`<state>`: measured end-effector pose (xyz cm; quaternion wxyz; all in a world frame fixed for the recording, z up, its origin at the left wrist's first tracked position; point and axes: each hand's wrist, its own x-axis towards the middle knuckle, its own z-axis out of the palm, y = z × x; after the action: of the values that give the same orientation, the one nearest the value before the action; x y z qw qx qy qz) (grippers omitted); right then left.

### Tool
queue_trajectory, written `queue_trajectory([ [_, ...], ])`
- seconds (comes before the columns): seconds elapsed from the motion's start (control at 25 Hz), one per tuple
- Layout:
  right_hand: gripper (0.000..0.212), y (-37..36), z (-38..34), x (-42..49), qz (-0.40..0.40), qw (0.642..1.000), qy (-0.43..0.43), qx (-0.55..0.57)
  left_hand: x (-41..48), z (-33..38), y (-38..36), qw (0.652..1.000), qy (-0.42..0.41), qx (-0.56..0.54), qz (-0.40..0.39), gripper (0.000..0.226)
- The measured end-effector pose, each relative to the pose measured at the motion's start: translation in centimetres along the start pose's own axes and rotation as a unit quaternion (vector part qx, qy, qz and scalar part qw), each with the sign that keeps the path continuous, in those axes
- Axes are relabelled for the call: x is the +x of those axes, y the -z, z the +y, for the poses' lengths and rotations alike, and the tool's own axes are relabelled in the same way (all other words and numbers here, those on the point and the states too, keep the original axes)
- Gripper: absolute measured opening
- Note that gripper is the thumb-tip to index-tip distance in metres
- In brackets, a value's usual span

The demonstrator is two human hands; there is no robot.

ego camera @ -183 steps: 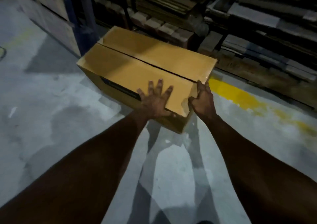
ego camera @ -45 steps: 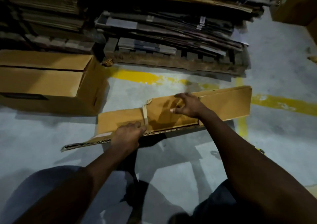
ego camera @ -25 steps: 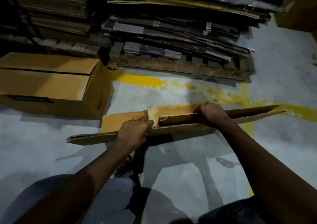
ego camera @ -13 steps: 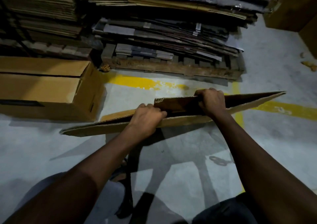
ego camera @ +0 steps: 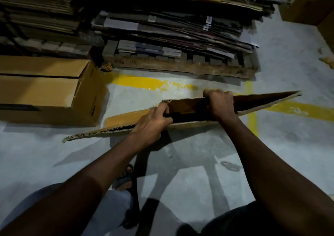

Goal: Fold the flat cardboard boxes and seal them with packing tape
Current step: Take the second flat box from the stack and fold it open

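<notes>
A flattened brown cardboard box [ego camera: 262, 102] stands on edge above the concrete floor, seen from its top edge. Its two walls are parted into a narrow dark wedge. My left hand [ego camera: 153, 121] grips the near wall at the middle, fingers curled into the gap. My right hand [ego camera: 219, 102] grips the far wall's top edge, fingers hooked over it. A folded box [ego camera: 41, 89] with its top flaps closed and an unsealed seam sits on the floor at the left. No tape is visible.
A wooden pallet [ego camera: 180, 67] stacked with flattened cardboard lies just beyond the box. Yellow floor lines [ego camera: 150, 83] run between them. More cardboard stacks stand at the back left, and a brown carton [ego camera: 307, 2] at the top right. My sandalled foot [ego camera: 126, 178] is below.
The flat box went from lying face-up under my hands to standing on edge. Over the last second my hands have pulled its two walls apart, and the gap has widened.
</notes>
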<state>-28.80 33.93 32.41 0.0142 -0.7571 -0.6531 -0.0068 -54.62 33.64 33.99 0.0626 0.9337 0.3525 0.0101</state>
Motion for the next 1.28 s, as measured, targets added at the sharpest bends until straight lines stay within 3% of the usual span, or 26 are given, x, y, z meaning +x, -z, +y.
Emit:
queue_trajectory([
  [0.24,0.026,-1.0,-0.1,-0.8,-0.012,0.999,0.051,0.013,-1.0,-0.6,-0.7,0.998,0.050,0.024,-0.032,0.019],
  [0.4,0.018,-1.4,0.4,-1.8,0.026,0.995,0.071,0.066,-1.4,-0.3,-1.1,0.999,0.045,0.015,-0.017,0.016],
  [0.64,0.026,-1.8,1.1,-2.6,0.011,0.990,0.095,0.100,-1.9,-0.1,-2.2,1.000,0.016,0.017,0.011,0.026],
  [0.84,0.035,-1.6,2.3,-3.0,-0.026,0.995,0.086,0.038,-2.4,1.8,-3.3,0.993,-0.073,0.066,0.069,0.024],
  [1.0,0.039,-1.3,2.1,-1.6,-0.003,0.997,0.065,0.030,-2.1,2.6,-3.1,0.993,-0.096,0.065,0.012,0.041],
  [1.16,0.030,0.0,1.1,1.4,0.071,0.996,0.027,0.053,-1.3,2.0,-0.6,0.993,-0.103,0.061,0.004,0.032],
  [1.28,0.022,1.8,-1.0,5.3,0.111,0.992,0.006,0.051,-0.7,2.0,0.9,0.989,-0.139,0.016,-0.049,0.036],
])
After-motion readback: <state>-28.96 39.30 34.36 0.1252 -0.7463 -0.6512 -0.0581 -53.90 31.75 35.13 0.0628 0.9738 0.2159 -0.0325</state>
